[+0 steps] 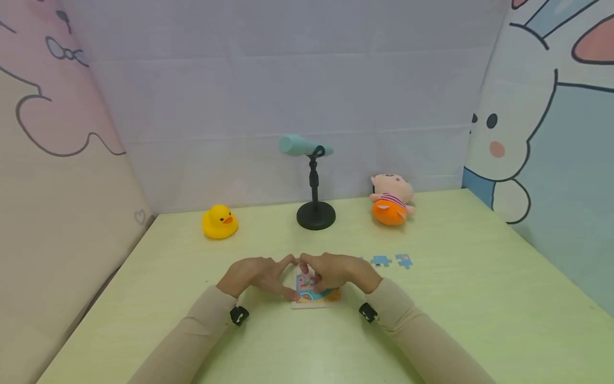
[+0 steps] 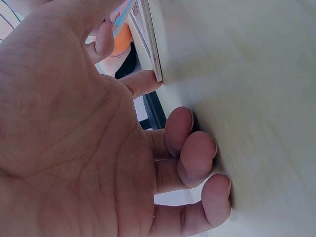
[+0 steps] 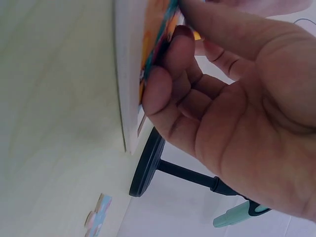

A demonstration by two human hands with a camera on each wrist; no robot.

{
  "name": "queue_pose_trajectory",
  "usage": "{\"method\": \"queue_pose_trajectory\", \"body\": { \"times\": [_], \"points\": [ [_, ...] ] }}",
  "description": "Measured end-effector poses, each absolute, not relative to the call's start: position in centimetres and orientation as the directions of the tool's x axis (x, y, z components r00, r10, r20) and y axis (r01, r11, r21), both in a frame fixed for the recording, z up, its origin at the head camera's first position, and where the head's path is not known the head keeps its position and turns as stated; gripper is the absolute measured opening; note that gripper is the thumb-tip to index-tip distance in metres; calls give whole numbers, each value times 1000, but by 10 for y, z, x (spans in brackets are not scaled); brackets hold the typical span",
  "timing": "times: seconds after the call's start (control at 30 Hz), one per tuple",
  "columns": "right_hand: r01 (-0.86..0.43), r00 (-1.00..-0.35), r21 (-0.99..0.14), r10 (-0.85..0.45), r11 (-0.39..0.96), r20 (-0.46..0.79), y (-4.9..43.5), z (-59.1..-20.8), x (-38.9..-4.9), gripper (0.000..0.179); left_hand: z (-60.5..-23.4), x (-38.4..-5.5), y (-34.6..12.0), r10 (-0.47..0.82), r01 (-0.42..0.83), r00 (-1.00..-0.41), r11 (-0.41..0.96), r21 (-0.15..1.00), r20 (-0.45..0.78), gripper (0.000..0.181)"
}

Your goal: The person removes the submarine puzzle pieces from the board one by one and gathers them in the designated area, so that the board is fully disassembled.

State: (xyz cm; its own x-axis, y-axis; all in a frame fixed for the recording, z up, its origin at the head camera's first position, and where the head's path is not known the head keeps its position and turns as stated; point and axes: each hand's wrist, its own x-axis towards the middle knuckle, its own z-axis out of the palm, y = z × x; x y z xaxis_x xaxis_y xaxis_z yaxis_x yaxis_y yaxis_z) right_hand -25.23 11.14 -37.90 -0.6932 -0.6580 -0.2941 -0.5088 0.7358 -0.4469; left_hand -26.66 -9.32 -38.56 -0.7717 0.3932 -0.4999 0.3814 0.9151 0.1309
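A small puzzle board point(image 1: 314, 305) with a colourful picture lies on the table in front of me. My left hand point(image 1: 261, 274) is at its left side, thumb on the front-left part and index fingertip at the back corner. The other left fingers point(image 2: 197, 158) bend down to the tabletop. Over the board, my right hand point(image 1: 331, 271) has its fingers curled in and pinches a pink and light-blue puzzle piece point(image 2: 122, 19), tilted against the board. The right fingertips point(image 3: 158, 91) are right at the picture and hide part of it.
Loose blue puzzle pieces point(image 1: 381, 261) lie to the board's right. Farther back are a yellow rubber duck point(image 1: 219, 223), a black stand point(image 1: 315, 215) bearing a mint-green cylinder point(image 1: 299, 145), and a plush toy point(image 1: 390, 200) in orange. A pale curtain point(image 1: 216, 106) closes off the back.
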Motion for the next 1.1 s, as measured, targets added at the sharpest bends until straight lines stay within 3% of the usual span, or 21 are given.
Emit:
{"method": "queue_pose_trajectory", "body": {
  "times": [0.33, 0.6, 1.1],
  "points": [
    [-527, -691, -467, -678, 710, -249, 108, -376, -255, 8, -387, -269, -95, 398, 393, -769, 912, 120, -500, 90],
    [-504, -672, -530, -695, 682, -257, 115, -369, -257, 9, -387, -268, -97, 410, 401, -764, 907, 131, -499, 89],
    [-534, -672, -520, -708, 667, -218, 150, -349, -267, 11, -387, -271, -93, 410, 401, -757, 906, 133, -508, 91]
  ]
}}
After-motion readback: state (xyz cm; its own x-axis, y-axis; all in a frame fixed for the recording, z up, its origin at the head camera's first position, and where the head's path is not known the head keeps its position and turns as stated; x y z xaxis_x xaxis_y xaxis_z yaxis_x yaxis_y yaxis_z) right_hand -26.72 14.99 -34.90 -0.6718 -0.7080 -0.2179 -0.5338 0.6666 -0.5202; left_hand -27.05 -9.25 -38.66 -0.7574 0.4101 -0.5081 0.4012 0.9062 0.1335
